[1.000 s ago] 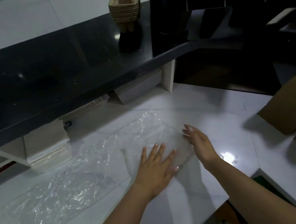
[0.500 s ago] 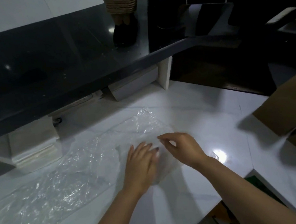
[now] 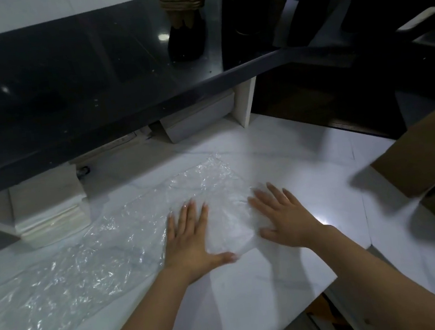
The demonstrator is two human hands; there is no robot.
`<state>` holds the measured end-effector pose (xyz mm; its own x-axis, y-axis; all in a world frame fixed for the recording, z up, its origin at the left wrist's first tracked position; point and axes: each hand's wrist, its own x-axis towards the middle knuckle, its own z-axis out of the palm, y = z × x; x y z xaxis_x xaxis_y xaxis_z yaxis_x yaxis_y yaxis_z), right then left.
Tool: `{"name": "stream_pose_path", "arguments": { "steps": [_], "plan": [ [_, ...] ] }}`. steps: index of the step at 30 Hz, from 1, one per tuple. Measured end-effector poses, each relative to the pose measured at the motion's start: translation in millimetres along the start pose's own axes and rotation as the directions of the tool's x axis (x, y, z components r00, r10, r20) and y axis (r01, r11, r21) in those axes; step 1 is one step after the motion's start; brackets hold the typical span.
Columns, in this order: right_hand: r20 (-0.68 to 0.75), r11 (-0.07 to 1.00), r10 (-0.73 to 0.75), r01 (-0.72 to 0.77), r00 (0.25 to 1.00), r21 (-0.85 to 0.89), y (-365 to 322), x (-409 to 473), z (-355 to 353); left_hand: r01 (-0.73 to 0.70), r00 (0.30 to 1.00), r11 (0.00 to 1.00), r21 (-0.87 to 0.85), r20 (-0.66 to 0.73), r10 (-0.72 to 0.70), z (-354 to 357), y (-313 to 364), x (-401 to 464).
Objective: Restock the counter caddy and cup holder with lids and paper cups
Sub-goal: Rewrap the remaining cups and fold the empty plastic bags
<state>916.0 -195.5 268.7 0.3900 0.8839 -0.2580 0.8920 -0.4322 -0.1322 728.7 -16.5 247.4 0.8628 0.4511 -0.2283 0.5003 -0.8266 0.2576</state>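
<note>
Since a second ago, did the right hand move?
Yes. The right hand has swung round and laid flat on the folded end of the plastic bag, fingers spread; before it stood edge-on beside the fold on the white counter.

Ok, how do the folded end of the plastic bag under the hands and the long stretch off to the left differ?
The folded end looks cloudy white and fairly smooth; the long stretch is clear and crinkled, glinting with highlights. The folded end is a compact patch pinned flat by the left hand and right hand; the long stretch lies loose and untouched. Both lie on the white counter.
</note>
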Motion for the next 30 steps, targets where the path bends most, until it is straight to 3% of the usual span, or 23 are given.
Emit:
{"name": "stream_pose_path", "arguments": {
  "steps": [2,6,8,12,16,24,27,30],
  "plan": [
    [0.035,0.999,0.050,-0.050,0.998,0.019,6,-2,-1,-0.008,1.000,1.000,0.023,0.014,0.008,0,2,2],
    [-0.279,1.000,-0.026,0.023,0.960,-0.012,-11,6,-19,0.004,0.999,0.998,0.066,0.048,-0.007,-3,2,0],
    [-0.368,0.994,-0.112,0.105,0.923,-0.037,-30,15,-22,0.018,0.998,0.998,0.058,0.052,-0.021,-4,4,0],
    [-0.240,0.964,-0.265,0.258,0.934,-0.061,-60,31,5,0.004,0.997,0.997,0.080,0.072,-0.009,-6,6,-1],
    [-0.103,0.991,-0.116,0.122,0.988,0.056,-52,32,31,-0.015,0.995,0.998,0.066,0.095,0.009,-6,2,-2],
    [-0.143,0.996,0.083,-0.076,0.986,0.055,-22,16,34,-0.056,0.995,0.995,0.077,0.085,0.050,-5,5,0],
    [-0.138,0.994,0.097,-0.090,0.986,0.056,-23,14,35,-0.108,0.994,0.989,0.096,0.020,0.107,-3,0,-6],
    [-0.142,0.988,0.139,-0.128,0.980,0.086,-25,14,34,-0.059,0.954,0.997,-0.056,-0.298,0.039,-4,-8,-13]
  ]
}}
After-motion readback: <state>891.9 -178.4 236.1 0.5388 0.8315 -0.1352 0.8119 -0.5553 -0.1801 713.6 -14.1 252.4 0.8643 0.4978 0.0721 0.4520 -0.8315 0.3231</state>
